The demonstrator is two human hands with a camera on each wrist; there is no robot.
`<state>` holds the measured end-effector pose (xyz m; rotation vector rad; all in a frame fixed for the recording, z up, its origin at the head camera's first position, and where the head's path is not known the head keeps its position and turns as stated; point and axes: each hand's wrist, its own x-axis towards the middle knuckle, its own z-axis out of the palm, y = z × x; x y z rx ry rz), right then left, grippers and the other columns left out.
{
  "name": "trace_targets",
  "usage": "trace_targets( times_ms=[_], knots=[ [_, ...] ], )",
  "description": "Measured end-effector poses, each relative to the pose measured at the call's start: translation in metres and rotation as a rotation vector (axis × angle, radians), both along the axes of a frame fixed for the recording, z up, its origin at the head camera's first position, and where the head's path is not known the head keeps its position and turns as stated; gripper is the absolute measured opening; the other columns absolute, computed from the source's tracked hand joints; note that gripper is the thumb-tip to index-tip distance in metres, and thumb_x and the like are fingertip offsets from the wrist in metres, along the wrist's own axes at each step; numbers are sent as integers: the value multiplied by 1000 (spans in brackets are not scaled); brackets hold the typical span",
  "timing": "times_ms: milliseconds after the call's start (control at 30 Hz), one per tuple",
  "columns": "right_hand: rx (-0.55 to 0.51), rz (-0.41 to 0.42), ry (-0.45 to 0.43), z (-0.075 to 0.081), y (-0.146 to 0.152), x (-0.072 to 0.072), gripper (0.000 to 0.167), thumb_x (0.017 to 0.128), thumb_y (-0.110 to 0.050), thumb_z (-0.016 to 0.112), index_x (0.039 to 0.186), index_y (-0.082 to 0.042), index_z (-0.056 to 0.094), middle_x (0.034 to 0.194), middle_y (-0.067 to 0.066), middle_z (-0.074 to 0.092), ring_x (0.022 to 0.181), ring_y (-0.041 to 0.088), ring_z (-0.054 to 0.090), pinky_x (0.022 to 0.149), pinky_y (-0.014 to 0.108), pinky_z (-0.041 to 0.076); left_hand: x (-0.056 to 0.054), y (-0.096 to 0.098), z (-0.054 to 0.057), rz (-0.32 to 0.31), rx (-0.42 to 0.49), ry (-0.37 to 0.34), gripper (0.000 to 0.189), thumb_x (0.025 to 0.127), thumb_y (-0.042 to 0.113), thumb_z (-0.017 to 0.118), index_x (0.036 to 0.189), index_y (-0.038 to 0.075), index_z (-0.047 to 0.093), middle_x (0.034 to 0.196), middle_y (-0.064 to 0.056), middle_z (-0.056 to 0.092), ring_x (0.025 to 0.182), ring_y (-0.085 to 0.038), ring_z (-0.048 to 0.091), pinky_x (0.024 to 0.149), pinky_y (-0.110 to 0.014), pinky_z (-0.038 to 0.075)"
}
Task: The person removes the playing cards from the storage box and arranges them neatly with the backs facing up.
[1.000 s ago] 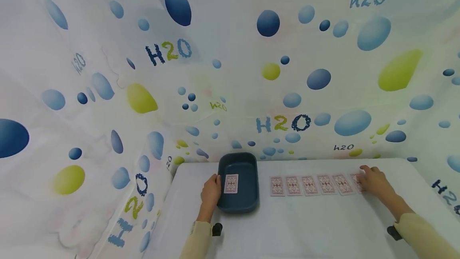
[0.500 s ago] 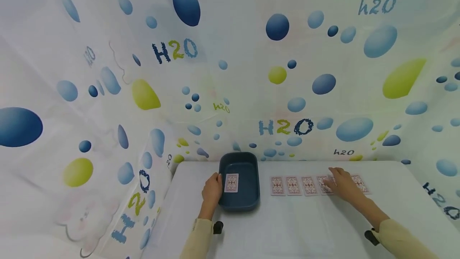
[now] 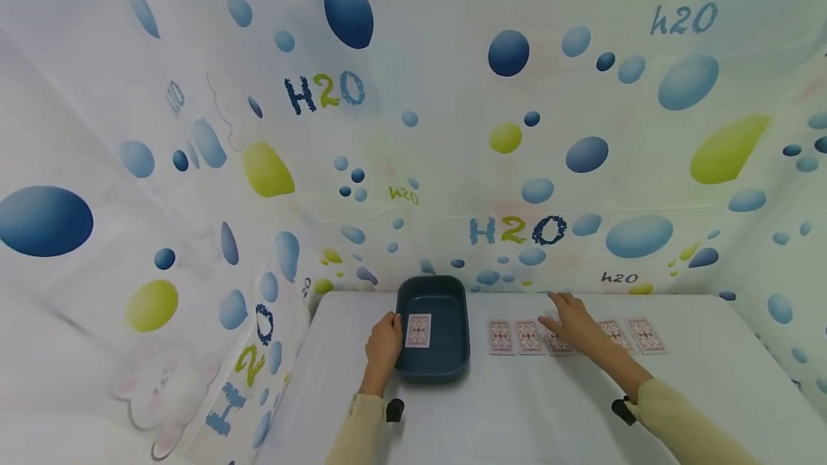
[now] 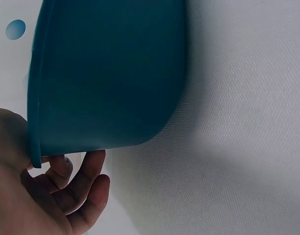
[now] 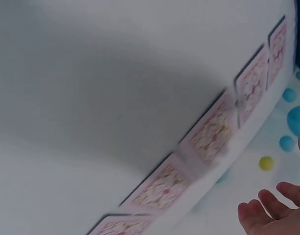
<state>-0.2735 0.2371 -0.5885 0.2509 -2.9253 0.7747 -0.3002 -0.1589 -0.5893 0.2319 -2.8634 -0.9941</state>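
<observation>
A dark blue rectangular tray (image 3: 434, 372) stands on the table, with one red-and-white playing card (image 3: 418, 331) lying back up inside it. My left hand (image 3: 384, 341) grips the tray's left rim; in the left wrist view its curled fingers (image 4: 83, 181) press the outer wall. To the right, a row of playing cards (image 3: 500, 336) lies back up on the table. Over the middle of that row hovers my right hand (image 3: 575, 323), holding nothing, fingers spread and pointing left. It hides part of the row in the head view. The right wrist view shows several cards (image 5: 211, 129) side by side.
The white table (image 3: 517, 407) ends at the back against a hanging cloth (image 3: 439, 128) printed with blue and green drops. More of this cloth hangs on the left and right. Each wrist wears a black camera, such as the left one (image 3: 395, 410).
My right hand has moved left along the row, from the far right card to above the middle cards. The left hand keeps its grip on the tray; the head view has shifted slightly.
</observation>
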Motion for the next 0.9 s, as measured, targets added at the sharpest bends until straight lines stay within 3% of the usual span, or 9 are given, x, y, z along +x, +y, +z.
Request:
trace_targets(
  times_ms=[233, 567, 900],
  knots=[
    [3, 60, 7, 4, -37, -9, 65, 98, -30, 65, 143, 9, 40, 142, 35, 44, 131, 54, 44, 104, 62, 41, -1, -2, -4, 6, -1, 3, 26, 106, 26, 49, 87, 10, 57, 75, -8, 55, 63, -23, 49, 55, -37, 34],
    [54, 99, -77, 10, -94, -23, 65, 98, -33, 65, 147, 3, 40, 147, 30, 42, 137, 48, 42, 110, 58, 38, -1, -8, -4, -2, -8, 25, 27, 106, 26, 50, 85, 9, 56, 75, -9, 56, 63, -24, 49, 54, -38, 36],
    [75, 215, 25, 23, -157, -35, 62, 97, -31, 66, 144, 3, 45, 142, 27, 49, 133, 42, 49, 108, 54, 41, -1, -5, -5, -7, 6, 69, 28, 105, 25, 51, 80, 11, 54, 74, -11, 58, 62, -26, 52, 53, -41, 36]
  ],
)
